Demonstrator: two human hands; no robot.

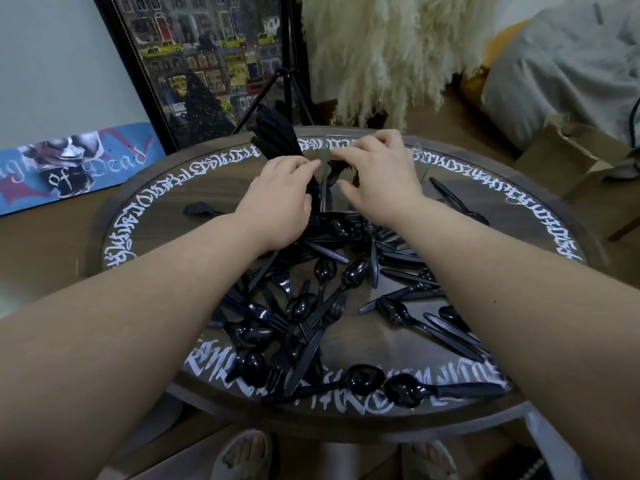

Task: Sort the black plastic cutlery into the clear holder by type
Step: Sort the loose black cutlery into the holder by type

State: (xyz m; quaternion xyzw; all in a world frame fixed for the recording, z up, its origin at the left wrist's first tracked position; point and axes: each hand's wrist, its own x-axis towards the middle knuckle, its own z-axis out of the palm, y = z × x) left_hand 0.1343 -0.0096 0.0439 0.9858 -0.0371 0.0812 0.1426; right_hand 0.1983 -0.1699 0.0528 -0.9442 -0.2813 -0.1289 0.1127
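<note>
A clear holder [325, 199] stands at the far middle of the round table [166, 188], mostly hidden behind my hands. A bundle of black knives [273, 133] sticks up from its left side. My left hand [280, 199] is wrapped around the lower part of that bundle. My right hand [377, 174] hovers over the holder's middle, its fingers pinching black forks [341, 166] whose tines point up. A loose heap of black spoons, forks and knives [311, 306] covers the near half of the table.
White lettering rings the table top. A single spoon [199, 209] lies at the left, another piece of cutlery [457, 202] at the right. Behind the table are a tripod [287, 64], a framed picture, a fluffy white throw and a cardboard box [571, 157].
</note>
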